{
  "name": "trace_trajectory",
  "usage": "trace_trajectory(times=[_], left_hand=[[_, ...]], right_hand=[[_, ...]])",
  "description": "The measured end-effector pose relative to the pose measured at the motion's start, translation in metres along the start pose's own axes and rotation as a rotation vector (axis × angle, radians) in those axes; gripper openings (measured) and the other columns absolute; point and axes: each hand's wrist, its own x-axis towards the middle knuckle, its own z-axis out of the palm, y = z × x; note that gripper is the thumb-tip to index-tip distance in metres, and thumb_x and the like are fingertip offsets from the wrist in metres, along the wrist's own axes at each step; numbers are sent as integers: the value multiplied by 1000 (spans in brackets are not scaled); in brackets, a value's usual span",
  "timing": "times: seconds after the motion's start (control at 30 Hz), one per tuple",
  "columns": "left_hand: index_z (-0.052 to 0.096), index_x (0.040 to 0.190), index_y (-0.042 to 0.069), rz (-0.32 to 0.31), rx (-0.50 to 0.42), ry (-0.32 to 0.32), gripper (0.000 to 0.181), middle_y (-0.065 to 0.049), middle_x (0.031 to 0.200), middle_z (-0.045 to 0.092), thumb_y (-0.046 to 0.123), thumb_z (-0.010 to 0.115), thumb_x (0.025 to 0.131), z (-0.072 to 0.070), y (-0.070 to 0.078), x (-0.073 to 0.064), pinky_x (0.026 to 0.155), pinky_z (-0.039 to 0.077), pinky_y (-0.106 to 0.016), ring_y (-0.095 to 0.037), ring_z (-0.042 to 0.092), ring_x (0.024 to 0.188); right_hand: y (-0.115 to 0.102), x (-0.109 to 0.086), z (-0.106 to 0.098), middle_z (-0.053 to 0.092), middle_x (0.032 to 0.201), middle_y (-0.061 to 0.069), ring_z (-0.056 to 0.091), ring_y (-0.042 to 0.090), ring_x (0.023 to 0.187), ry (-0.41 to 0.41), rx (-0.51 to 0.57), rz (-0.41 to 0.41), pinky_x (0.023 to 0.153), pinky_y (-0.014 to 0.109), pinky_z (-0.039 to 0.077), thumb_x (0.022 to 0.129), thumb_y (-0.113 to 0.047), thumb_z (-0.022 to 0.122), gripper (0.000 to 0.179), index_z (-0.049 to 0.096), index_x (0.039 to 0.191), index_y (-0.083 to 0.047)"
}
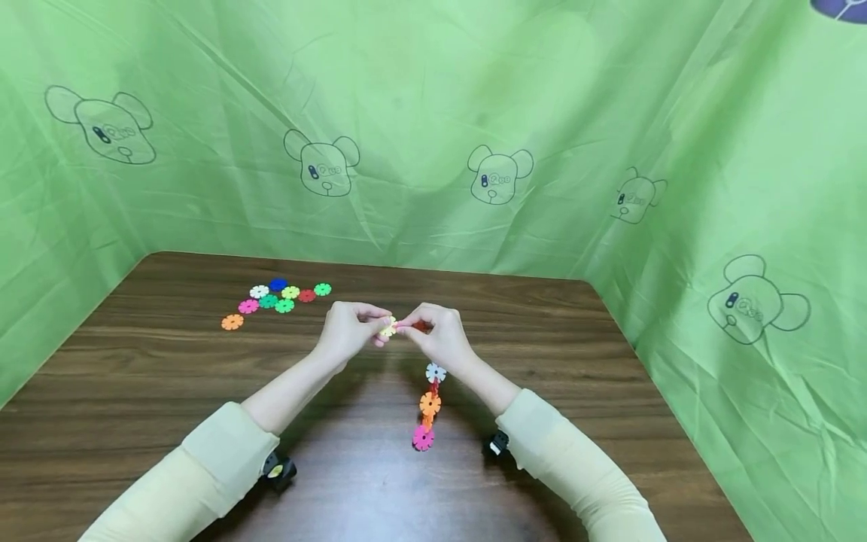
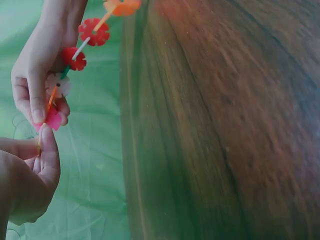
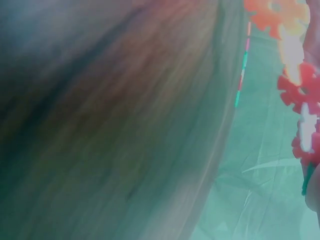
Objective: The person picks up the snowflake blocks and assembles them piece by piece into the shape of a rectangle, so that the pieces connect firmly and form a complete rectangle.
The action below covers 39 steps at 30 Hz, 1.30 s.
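Note:
Between the fingertips of my left hand (image 1: 348,331) is a pale yellow notched plastic disc (image 1: 388,327), seen nearly edge-on in the left wrist view. My right hand (image 1: 439,336) pinches a pink notched disc (image 2: 52,120) at the end of a chain of interlocked discs. The yellow and pink discs meet; how far they are joined cannot be made out. From the right hand the chain hangs toward me, with a white disc (image 1: 436,372), an orange disc (image 1: 430,403) and another pink disc (image 1: 423,437). Red discs (image 3: 302,87) also show in the right wrist view.
Several loose notched discs lie at the back left of the brown wooden table (image 1: 169,361), among them an orange one (image 1: 232,322), a blue one (image 1: 278,284) and a green one (image 1: 323,289). A green cloth (image 1: 420,113) with drawn bear faces hangs around the table.

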Motion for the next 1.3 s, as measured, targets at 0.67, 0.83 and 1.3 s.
trace_trajectory(times=[0.67, 0.83, 1.3], left_hand=[[64, 116, 8, 186, 560, -146, 33, -8, 105, 69, 28, 66, 90, -86, -32, 19, 89, 48, -44, -25, 63, 101], [63, 118, 7, 215, 634, -127, 38, -12, 111, 67, 29, 69, 87, -124, -42, 20, 93, 44, -50, -30, 59, 109], [64, 116, 3, 152, 883, -95, 41, -23, 116, 63, 23, 74, 82, -213, -68, 27, 93, 39, -59, -44, 53, 113]], right_hand=[[21, -7, -7, 72, 75, 7, 64, 8, 56, -49, 41, 544, 54, 20, 53, 78, -7, 75, 7, 68, 77, -5], [27, -12, -11, 73, 84, 6, 67, 12, 63, -42, 11, 596, 60, 22, 54, 78, -7, 75, 10, 66, 78, -6], [33, -23, -18, 61, 81, 6, 55, 13, 73, -50, 98, 659, 59, 20, 48, 75, 3, 70, 41, 65, 114, -8]])
